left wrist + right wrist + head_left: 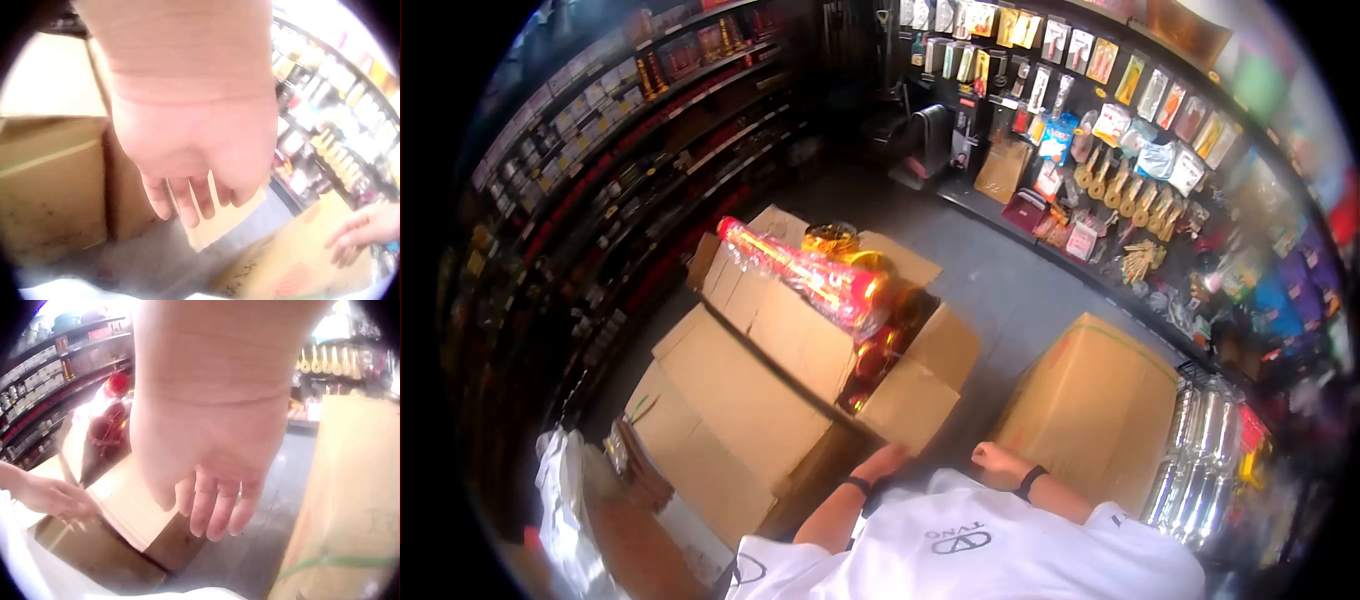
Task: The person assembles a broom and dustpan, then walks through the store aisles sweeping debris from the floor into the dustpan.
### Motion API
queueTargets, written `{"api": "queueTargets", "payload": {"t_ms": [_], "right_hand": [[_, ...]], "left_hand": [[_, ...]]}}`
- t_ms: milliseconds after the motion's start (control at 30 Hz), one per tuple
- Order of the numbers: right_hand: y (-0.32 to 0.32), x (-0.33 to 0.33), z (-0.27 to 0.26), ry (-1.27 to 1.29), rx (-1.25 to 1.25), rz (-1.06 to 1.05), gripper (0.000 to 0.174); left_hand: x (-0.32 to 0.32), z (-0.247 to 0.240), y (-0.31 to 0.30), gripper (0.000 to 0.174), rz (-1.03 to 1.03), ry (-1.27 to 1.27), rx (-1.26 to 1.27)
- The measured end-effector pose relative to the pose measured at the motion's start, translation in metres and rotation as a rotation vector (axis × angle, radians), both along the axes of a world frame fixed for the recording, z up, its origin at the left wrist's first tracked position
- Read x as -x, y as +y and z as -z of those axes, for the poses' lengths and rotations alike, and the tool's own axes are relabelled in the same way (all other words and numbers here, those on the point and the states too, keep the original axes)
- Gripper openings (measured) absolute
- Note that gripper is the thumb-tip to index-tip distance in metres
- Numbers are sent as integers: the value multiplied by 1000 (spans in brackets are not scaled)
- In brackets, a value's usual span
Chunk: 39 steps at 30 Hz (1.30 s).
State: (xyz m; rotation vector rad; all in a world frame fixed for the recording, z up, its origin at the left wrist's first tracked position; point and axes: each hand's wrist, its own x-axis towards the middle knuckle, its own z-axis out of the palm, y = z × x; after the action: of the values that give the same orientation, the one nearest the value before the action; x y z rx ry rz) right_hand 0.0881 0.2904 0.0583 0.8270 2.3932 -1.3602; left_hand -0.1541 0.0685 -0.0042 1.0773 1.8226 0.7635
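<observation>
An open cardboard carton (pixel 750 390) holds red and gold foil-like items, with a red wrapped bundle (pixel 800 275) lying on top. My left hand (pixel 883 463) is beside its near flap (pixel 910 395); in the left wrist view that hand (pixel 194 144) has loosely bent, spread fingers, and whether it touches the flap cannot be told. Between the two cartons is my right hand (pixel 1002 462), near the taped carton (pixel 1100 400). The right wrist view shows this hand (pixel 209 450) with fingers hanging loosely and nothing in them.
Shelves (pixel 690 150) of packed goods line the left side. Hanging packets and wooden utensils (pixel 1135 195) cover the right wall rack. Silvery wrapped items (pixel 1200 450) stand right of the taped carton, and a white plastic bag (pixel 565 500) is at lower left. Grey floor (pixel 990 270) shows beyond the cartons.
</observation>
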Motion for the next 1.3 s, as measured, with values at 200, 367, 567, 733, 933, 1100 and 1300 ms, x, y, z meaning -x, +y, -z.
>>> {"api": "queueTargets", "payload": {"t_ms": [200,367,567,733,933,1100,1300], "right_hand": [[101,18,19,-32,220,405,20],[201,32,48,-137,191,383,22],[377,49,97,-358,384,465,22],[509,45,172,-399,613,673,21],[608,57,134,-390,609,841,26],[687,59,146,-259,613,724,20],[807,173,145,-478,334,445,22]], "left_hand": [[29,109,120,44,-87,-14,31],[73,74,150,59,-133,-153,260],[74,78,191,25,268,418,268],[43,103,218,32,-116,71,524],[85,61,380,29,-392,-50,589],[115,54,454,27,-466,-71,547],[150,46,494,25,-498,-120,511]]}}
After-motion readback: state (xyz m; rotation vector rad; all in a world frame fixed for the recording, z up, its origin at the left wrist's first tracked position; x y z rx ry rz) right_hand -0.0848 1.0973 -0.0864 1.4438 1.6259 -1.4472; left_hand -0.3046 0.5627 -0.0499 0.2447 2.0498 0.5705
